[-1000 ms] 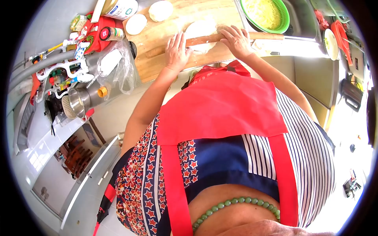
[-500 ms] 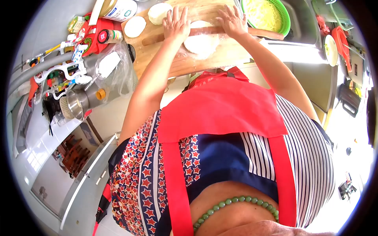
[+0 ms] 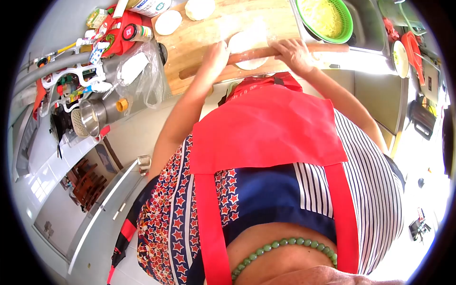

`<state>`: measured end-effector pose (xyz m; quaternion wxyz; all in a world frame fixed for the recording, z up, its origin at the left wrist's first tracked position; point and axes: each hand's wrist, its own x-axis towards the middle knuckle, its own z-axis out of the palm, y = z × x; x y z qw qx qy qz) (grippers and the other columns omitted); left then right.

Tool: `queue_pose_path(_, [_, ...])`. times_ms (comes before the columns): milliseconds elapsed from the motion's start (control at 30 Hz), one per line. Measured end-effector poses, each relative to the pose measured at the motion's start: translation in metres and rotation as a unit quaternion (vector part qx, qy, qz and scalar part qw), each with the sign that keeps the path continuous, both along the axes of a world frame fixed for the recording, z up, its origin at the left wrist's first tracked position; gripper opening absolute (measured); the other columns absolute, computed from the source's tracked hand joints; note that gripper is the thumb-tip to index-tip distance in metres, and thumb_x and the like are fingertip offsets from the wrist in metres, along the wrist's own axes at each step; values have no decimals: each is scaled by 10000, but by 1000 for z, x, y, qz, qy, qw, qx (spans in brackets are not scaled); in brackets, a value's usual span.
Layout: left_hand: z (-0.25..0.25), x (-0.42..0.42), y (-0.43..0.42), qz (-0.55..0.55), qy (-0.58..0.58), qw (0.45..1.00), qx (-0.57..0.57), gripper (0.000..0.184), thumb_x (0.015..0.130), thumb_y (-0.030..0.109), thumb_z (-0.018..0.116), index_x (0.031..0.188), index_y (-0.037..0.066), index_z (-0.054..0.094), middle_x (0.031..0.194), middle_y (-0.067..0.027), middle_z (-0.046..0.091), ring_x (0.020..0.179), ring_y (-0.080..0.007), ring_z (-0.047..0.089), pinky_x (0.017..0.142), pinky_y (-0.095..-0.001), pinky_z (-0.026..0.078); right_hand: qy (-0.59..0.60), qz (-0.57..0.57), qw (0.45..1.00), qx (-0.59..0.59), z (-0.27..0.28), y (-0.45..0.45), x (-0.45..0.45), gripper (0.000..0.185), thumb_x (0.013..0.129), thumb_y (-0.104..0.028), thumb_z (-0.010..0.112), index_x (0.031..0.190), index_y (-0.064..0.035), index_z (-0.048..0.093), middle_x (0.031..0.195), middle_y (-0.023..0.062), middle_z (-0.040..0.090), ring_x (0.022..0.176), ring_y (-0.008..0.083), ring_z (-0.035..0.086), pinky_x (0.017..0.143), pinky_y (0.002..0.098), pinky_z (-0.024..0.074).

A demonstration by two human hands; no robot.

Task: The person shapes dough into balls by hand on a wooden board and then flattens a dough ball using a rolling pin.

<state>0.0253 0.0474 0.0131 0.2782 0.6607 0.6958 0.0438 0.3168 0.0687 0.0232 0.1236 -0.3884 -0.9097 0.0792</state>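
A long wooden rolling pin (image 3: 259,53) lies slantwise across the near part of a flat white round of dough (image 3: 247,42). My left hand (image 3: 217,58) is closed round the pin just left of the dough. On the other side, my right hand (image 3: 293,53) has its fingers curled over the pin, to the right of the dough. Both ends of the pin stick out past my hands. Beneath is a floured wooden board (image 3: 199,40). Two more pieces of dough, a left one (image 3: 168,22) and a right one (image 3: 199,8), rest near its far left corner.
A green basket (image 3: 350,23) of pale yellow shreds stands right of the board, by a steel sink (image 3: 368,28). To the left are a spice jar (image 3: 137,33), a red bag (image 3: 114,40), a clear plastic bag (image 3: 154,78) and a steel pot (image 3: 92,116).
Both hands have drawn the rolling pin toward my body, from mid-dough to its near part. My fingers were stretched out flat over the pin and are now curled round it.
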Motion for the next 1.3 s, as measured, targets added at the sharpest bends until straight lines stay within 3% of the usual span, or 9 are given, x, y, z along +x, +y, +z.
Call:
queue_pose_path(67, [16,7,-42,0,102,975,196,299,901,294,594,1079,58,645,1092,-115,654,1034,-260,602,970,-514,364,-5,-40,999,-22,5,-24,-4,449,777,-289,710,1197,-198,576,1058,-23,601,1030,189,564,903,403,401])
queue_pose_path(100, [13,9,-55,25,111,981,159,396,900,343,582,1223,114,580,1277,-66,546,1221,-249,472,1039,-585,231,-15,-58,998,-37,1,-32,-4,461,788,-295,698,1219,-196,567,1086,-22,598,1058,189,553,924,409,388])
queue_pose_path(367, [-8,7,-9,-20,213,952,216,517,919,451,502,1395,252,463,1507,-83,332,1387,-342,285,1058,-611,233,-123,-144,982,3,-18,-13,-10,647,915,-626,395,1426,-231,415,1455,25,430,1380,274,323,1092,541,211])
queue_pose_path(600, [8,5,86,0,113,952,284,557,853,266,589,1372,100,470,1496,-156,311,1373,-390,266,1097,-591,220,-81,-123,987,70,-44,83,-8,487,960,-507,422,1377,-263,478,1483,35,390,1398,306,289,1076,580,247])
queue_pose_path(667, [-2,2,92,-17,122,945,302,501,858,257,577,1325,86,514,1461,-137,371,1351,-367,311,1087,-573,246,-61,-128,988,54,-35,93,-15,452,895,-374,559,1255,-101,575,1399,95,460,1342,367,336,1020,609,302])
queue_pose_path(733, [10,3,92,-30,104,952,288,473,862,252,569,1302,83,534,1443,-132,397,1343,-353,329,1083,-569,253,-45,-147,987,41,-29,86,-21,436,890,-355,565,1251,-109,581,1394,91,466,1343,350,345,1031,596,303])
queue_pose_path(800, [-3,-2,87,-47,62,946,314,564,913,437,495,1414,188,430,1508,-103,330,1413,-356,230,1107,-589,177,-106,-167,979,43,-18,80,-20,445,964,-425,456,1350,-209,501,1450,8,433,1378,270,322,1059,570,266])
queue_pose_path(1067, [-17,16,0,-2,143,962,232,649,934,451,483,1446,74,353,1533,-118,284,1403,-384,238,1121,-555,168,-35,-194,980,-10,-20,5,-14,512,945,-445,476,1393,-197,445,1418,0,464,1354,257,355,1095,522,186])
queue_pose_path(1300, [-14,10,70,-17,165,962,216,591,957,449,405,1492,221,302,1566,-119,211,1433,-387,175,1135,-579,157,-86,-225,970,-7,-37,79,-22,615,944,-598,351,1421,-217,424,1525,6,331,1434,269,224,1114,604,155])
